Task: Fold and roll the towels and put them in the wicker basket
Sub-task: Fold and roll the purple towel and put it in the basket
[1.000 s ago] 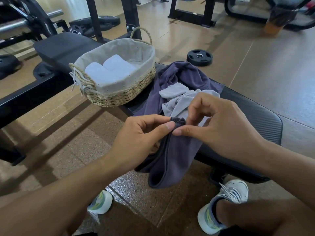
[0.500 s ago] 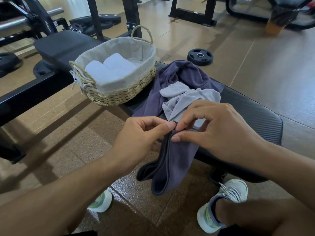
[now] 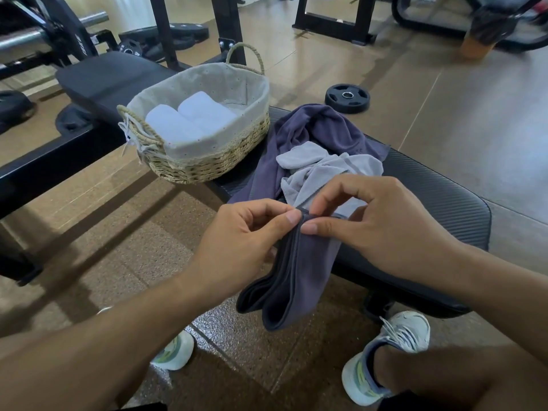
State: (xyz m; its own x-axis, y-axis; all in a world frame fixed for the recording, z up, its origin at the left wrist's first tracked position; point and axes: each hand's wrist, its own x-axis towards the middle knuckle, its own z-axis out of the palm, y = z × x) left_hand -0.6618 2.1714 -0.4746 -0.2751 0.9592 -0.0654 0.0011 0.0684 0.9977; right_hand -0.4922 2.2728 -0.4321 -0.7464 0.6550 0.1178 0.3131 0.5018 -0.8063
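Towel work centres on the dark purple towel, pinched at its top edge by both hands, the left hand and the right hand, thumb against forefinger, just in front of the padded surface. Compared with a second ago, the folded cloth hangs a little lower and straighter, and the fingertips sit closer along the hem. More purple towel and a pale grey towel lie crumpled on the surface. Beside them stands the wicker basket, holding two white rolled towels, unchanged. Behind, a weight plate lies on the tan floor, near black gym frames.
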